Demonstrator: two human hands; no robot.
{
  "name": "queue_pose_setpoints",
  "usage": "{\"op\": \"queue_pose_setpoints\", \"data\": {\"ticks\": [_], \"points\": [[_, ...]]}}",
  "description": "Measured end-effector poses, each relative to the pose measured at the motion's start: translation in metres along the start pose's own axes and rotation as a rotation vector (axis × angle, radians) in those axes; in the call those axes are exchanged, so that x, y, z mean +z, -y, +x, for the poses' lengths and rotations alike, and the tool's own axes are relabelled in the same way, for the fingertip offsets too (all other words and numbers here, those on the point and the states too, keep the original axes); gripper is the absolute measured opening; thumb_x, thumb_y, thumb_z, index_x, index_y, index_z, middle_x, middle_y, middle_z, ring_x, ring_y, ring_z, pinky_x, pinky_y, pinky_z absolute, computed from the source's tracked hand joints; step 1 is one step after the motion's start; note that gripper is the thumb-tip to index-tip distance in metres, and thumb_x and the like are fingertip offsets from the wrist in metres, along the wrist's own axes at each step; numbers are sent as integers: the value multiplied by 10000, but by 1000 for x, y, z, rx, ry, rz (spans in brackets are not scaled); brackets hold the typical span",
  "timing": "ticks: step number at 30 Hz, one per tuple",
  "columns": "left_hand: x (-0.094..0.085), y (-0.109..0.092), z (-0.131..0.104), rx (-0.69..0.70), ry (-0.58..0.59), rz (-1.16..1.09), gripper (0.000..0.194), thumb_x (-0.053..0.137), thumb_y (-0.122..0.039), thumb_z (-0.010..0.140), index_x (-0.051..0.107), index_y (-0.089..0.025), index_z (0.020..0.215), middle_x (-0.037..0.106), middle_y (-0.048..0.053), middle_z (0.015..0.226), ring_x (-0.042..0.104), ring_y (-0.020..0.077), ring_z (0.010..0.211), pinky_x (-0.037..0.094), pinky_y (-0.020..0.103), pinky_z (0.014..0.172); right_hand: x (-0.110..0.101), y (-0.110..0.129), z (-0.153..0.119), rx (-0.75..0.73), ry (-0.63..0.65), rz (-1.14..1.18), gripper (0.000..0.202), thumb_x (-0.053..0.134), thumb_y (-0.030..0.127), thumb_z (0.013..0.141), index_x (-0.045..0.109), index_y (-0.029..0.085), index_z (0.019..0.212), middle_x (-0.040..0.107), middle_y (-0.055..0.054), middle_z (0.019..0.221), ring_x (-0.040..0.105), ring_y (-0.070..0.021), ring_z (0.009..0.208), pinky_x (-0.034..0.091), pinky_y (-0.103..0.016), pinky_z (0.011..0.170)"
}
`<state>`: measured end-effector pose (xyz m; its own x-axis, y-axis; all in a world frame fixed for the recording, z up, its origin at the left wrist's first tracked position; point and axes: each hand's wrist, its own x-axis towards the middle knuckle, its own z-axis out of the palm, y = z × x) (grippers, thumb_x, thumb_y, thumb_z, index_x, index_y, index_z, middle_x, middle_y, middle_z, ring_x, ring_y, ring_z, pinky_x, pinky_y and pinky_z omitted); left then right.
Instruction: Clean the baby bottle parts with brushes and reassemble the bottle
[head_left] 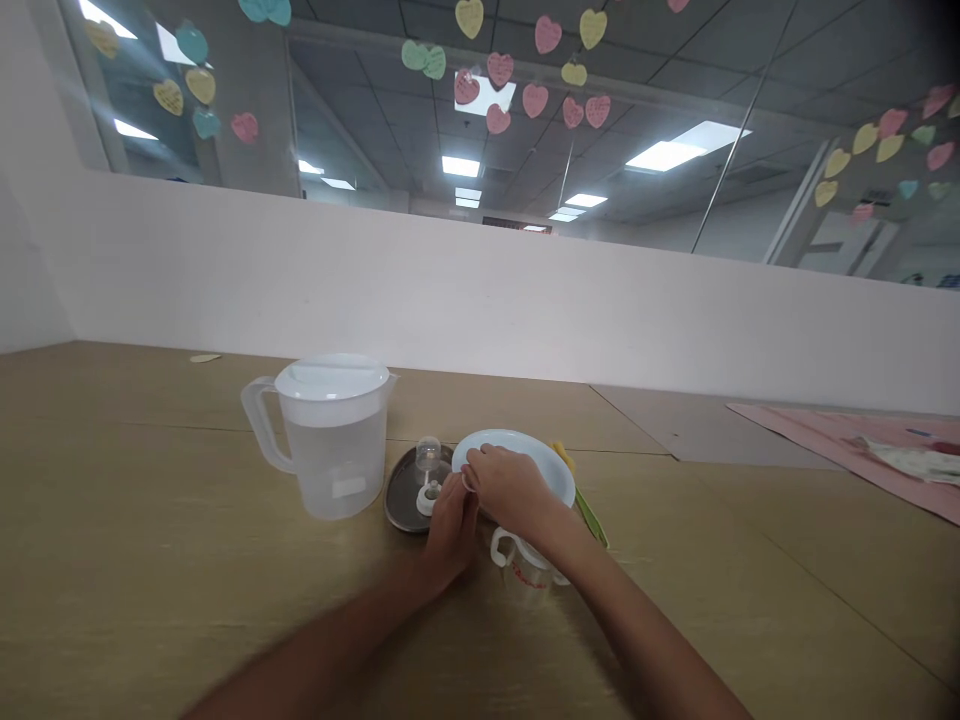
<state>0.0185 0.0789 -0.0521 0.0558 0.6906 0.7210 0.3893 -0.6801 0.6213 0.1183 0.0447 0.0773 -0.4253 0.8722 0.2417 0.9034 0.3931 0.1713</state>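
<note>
My left hand (452,525) and my right hand (511,488) meet over the near left edge of a white plate (556,472). Both are closed, fingers bent together around a small pale thing that is mostly hidden; its kind cannot be made out. Left of them lies a round dark metal tray (400,497), bearing a clear dome-shaped cap (428,453) and a white ring-shaped part (427,499) like a bottle collar. Below my right wrist stands a clear bottle (529,577) with white side handles and red print, partly covered by the forearm.
A translucent lidded pitcher (335,450) of liquid stands left of the tray. Behind my right forearm lies a green and yellow long-handled tool (591,518). A pink sheet (817,437) covers the far right, and a white wall (480,290) closes off the table's back.
</note>
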Motion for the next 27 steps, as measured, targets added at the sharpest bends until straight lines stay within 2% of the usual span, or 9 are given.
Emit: {"op": "queue_pose_setpoints", "data": {"ticks": [4,9,14,18,21,23,25,26,27], "points": [[-1,0,2,9,7,-21,202,357,-206,900,556,-179,878,608,58,844,546,179,752,457,319,665,8,3,4,5,-53,-58,290,332,249,937,597,159,862,641,-96,834,610,-212,770,361,-259,545],[-1,-1,5,40,21,7,221,350,-201,904,557,-188,824,598,44,818,532,172,755,448,308,680,2,1,3,14,-120,-101,228,397,196,891,596,161,785,643,-89,698,599,-196,624,280,-242,490],[-3,-10,6,89,29,67,254,339,-198,906,548,-187,761,584,47,787,513,176,740,431,319,672,-14,-9,-7,-15,-434,-36,206,449,157,836,560,167,663,594,-66,612,527,-162,560,185,-266,480],[-5,-19,2,167,41,84,269,331,-221,914,566,-187,785,587,54,801,506,179,764,423,329,703,-28,-15,-18,-41,-747,17,292,423,133,839,487,173,558,486,-18,513,408,-121,498,187,-272,488],[-5,-20,0,233,96,111,269,342,-211,915,579,-181,789,598,51,810,504,173,779,409,324,735,-48,-19,-34,-21,-956,25,349,410,141,861,410,180,514,384,21,470,331,-100,470,212,-254,485],[-4,-19,1,228,130,136,255,359,-212,914,592,-177,817,614,52,835,508,177,800,400,327,757,-66,-21,-50,50,-1083,55,374,416,166,878,359,184,509,318,41,462,276,-87,446,226,-242,476],[-4,-19,3,169,97,145,248,365,-230,918,596,-173,847,620,52,845,512,181,803,399,328,759,-83,-25,-68,179,-1198,73,383,449,213,885,328,190,522,266,53,465,235,-81,436,221,-241,463],[-4,-18,4,134,68,141,251,361,-240,921,594,-171,856,620,52,844,514,181,799,401,328,756,-90,-28,-75,218,-1225,88,394,462,245,887,314,192,527,246,57,470,223,-79,435,217,-239,457],[-4,-18,4,108,45,137,256,355,-248,924,591,-170,859,619,52,843,516,181,795,404,327,754,-95,-30,-80,219,-1198,122,405,465,284,891,313,192,527,236,59,469,222,-76,430,213,-239,448]]}}
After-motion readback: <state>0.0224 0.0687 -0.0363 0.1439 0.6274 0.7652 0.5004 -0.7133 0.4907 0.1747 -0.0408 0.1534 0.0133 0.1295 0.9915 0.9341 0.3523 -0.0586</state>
